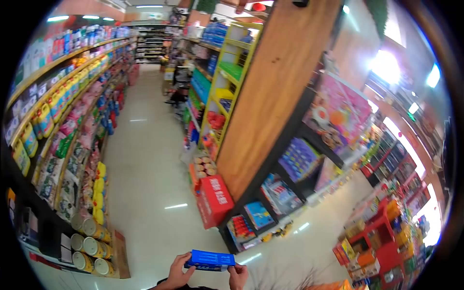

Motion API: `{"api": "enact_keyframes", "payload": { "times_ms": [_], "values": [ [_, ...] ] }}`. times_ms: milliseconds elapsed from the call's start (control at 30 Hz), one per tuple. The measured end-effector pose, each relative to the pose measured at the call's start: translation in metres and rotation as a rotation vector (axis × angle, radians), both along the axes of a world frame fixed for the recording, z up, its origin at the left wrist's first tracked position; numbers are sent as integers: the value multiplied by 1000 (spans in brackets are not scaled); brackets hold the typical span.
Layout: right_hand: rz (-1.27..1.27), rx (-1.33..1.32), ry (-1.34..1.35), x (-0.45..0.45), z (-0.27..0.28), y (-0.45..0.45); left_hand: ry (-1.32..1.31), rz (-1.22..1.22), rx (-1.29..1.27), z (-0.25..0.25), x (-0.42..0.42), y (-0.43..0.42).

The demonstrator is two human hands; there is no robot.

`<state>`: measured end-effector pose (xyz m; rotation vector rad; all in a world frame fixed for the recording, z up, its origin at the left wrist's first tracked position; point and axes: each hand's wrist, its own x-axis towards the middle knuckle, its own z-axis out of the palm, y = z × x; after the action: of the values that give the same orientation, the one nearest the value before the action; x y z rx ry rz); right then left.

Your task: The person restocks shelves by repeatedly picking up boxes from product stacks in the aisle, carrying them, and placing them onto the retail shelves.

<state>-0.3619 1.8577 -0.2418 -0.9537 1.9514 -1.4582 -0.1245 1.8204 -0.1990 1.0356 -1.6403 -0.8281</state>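
Observation:
A small blue box [210, 259] with white print on its sides is held level, low in the head view. My left hand [180, 271] is closed on its left end, thumb and fingers around the corner. At the other end, my right hand [238, 275] pinches the box's right edge with its fingertips. The print is too small to read. Dark sleeves show at the bottom edge, and the pale tiled floor [150, 227] lies beneath the box.
Long shelves [63, 106] of bottles and packets line the left side, with yellow-labelled cans [96, 246] at their near end. A red carton [215, 200] stands by a wooden pillar [270, 92]. Display racks [278, 193] are on the right; an aisle [145, 121] runs ahead.

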Motion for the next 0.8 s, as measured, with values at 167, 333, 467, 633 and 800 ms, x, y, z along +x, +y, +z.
{"api": "enact_keyframes", "payload": {
  "times_ms": [167,333,467,633,800],
  "values": [
    [75,10,-129,16,-55,-107,-18,54,72,-4,30,-81],
    [113,-6,-334,48,-34,-233,-53,129,55,1,35,-189],
    [157,-102,-569,69,-54,-364,-145,227,-4,-2,50,-295],
    [379,-29,-479,92,-47,-517,-176,311,-21,32,92,-422],
    [501,0,-502,153,20,-640,-130,457,-37,36,123,-516]
  ]
}}
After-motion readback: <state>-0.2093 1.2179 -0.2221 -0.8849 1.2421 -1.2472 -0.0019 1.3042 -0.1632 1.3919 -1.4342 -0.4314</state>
